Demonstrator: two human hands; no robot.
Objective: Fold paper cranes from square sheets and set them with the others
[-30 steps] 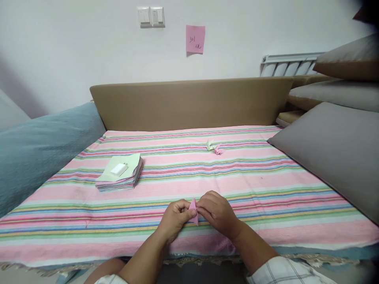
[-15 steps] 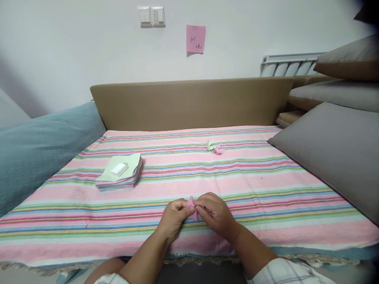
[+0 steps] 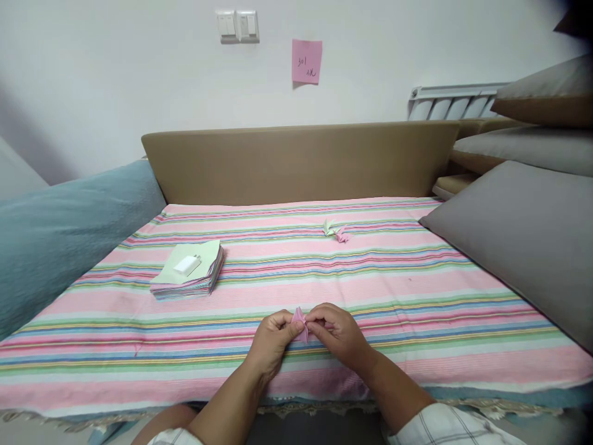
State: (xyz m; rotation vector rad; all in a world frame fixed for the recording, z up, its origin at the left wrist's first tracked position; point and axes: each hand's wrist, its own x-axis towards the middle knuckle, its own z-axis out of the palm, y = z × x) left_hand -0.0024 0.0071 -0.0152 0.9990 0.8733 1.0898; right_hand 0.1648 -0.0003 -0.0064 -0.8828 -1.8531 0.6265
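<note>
A small piece of folded pink paper (image 3: 301, 330) is held between my two hands, just above the near part of the striped cloth. My left hand (image 3: 272, 339) pinches its left side, with the thumb lying over the front. From the right, my right hand (image 3: 340, 335) pinches the paper's right edge between thumb and fingertips. Pointed ends of the paper stick out above and below the fingers. Farther back on the cloth sit a folded light green paper crane (image 3: 328, 229) and a folded pink paper crane (image 3: 342, 235), close together.
On the left, a stack of coloured paper squares (image 3: 210, 275) bears a white plug adapter (image 3: 187, 265). The striped cloth (image 3: 384, 290) covers the surface. Grey cushions (image 3: 519, 228) lie at the right, a blue-covered armrest (image 3: 92, 222) at the left, and a brown backrest (image 3: 296, 164) behind.
My right hand's fingers have shifted slightly on the pink paper's right edge. My left hand stays nearly still, and the other things have not moved.
</note>
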